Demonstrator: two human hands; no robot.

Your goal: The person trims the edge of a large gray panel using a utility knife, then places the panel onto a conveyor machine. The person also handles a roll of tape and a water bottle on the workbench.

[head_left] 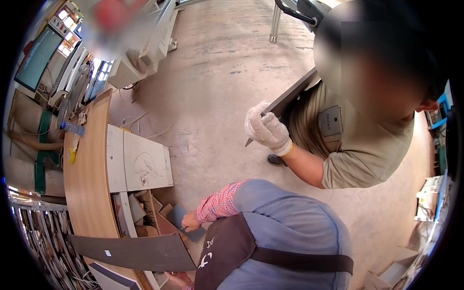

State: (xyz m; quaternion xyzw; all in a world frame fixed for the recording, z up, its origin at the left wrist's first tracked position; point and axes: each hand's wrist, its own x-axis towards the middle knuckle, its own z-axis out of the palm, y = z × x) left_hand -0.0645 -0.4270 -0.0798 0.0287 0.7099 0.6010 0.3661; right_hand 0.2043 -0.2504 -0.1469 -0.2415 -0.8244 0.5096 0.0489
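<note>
A long dark grey-brown panel [140, 253] with a small white label lies across the wooden worktop [84, 179] and sticks out toward my dark apron [224, 249]. My right hand [191, 221], in a red checked cuff, is closed near the panel's upper right corner. What it grips is too small to make out. Under the panel's lower right corner is my left hand [179, 279]. It is mostly hidden, and its grip cannot be seen. Below my right hand lies a blue-grey board [179, 212]. It is next to several brown and grey offcuts [150, 212] beside the bench.
At the right stands a co-worker, whose white-gloved hand [267, 126] holds a dark board [292, 92]. A white cabinet [140, 159] adjoins the worktop. A plastic bottle [72, 128] and yellow tape measure [72, 155] lie on it. Upper left is a monitor [38, 58]. Cables cross the floor.
</note>
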